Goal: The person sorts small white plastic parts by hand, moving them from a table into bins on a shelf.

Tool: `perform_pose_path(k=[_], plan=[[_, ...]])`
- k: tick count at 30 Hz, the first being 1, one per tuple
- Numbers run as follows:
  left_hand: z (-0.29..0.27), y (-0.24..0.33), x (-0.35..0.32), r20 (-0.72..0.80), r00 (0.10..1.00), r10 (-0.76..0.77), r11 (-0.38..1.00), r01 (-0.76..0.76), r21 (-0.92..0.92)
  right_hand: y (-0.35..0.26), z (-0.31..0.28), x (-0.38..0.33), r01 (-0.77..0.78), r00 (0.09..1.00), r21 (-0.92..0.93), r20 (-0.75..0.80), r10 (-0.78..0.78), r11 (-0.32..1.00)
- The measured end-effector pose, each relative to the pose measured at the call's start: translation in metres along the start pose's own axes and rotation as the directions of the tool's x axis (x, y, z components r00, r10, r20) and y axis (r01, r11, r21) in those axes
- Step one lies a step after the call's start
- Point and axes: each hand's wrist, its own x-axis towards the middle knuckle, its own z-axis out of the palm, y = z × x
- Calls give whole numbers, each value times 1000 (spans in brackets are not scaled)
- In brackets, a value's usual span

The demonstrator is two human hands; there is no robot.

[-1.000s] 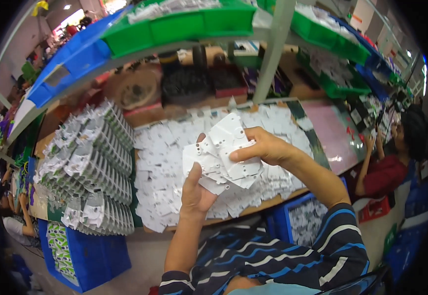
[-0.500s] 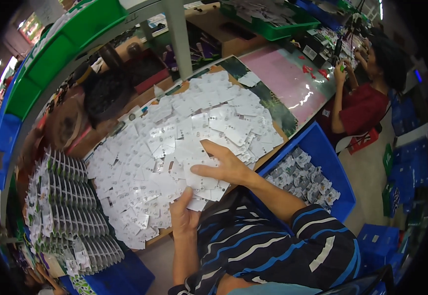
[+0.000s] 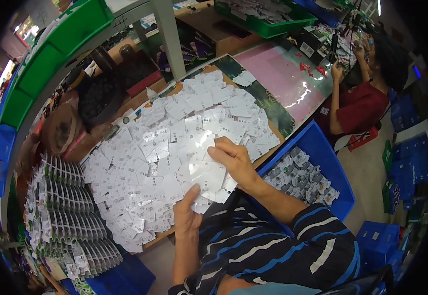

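A broad heap of white printed cards [image 3: 125,172] with small dark marks covers the table in front of me. Above its near edge, my right hand [image 3: 233,160] pinches several glossy white cards [image 3: 206,169] between thumb and fingers. My left hand [image 3: 189,209] grips the lower left corner of the same bunch, its thumb on top and its fingers mostly hidden beneath. The held cards overlap unevenly, and the front ones catch the light.
Right of my arm stands a blue bin [image 3: 339,162] with small grey-and-white packs. Rows of stacked packages [image 3: 71,216] rise at the left. Behind the heap are a grey post [image 3: 169,42] and a green tray [image 3: 278,29]. A co-worker in red [image 3: 359,105] sits at the far right.
My right hand has moved slightly right and up, with glossy cards now lifted on top of the bunch. My left hand has barely moved. The co-worker's hands have shifted.
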Motion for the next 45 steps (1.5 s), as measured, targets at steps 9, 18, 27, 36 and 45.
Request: perform_pose_path(k=[9, 18, 27, 36, 45], plan=[[4, 5, 3, -24, 999, 23, 1000, -23, 11, 0, -7, 3, -131, 991, 114, -26, 135, 985], [-1, 2, 7, -1, 1000, -20, 997, 20, -76, -20, -1, 9, -97, 964, 200, -225, 142, 975], [-10, 3, -3, 48, 991, -128, 972, 135, -191, -31, -101, 83, 652, 660, -742, 454, -598, 156], [-12, 6, -21, 77, 994, -81, 987, 90, -132, -21, -112, 80, 599, 678, -790, 587, -443, -129], [-1, 5, -24, 71, 993, -92, 992, 98, -78, -44, -73, -11, 62, 969, -455, 242, 56, 888]])
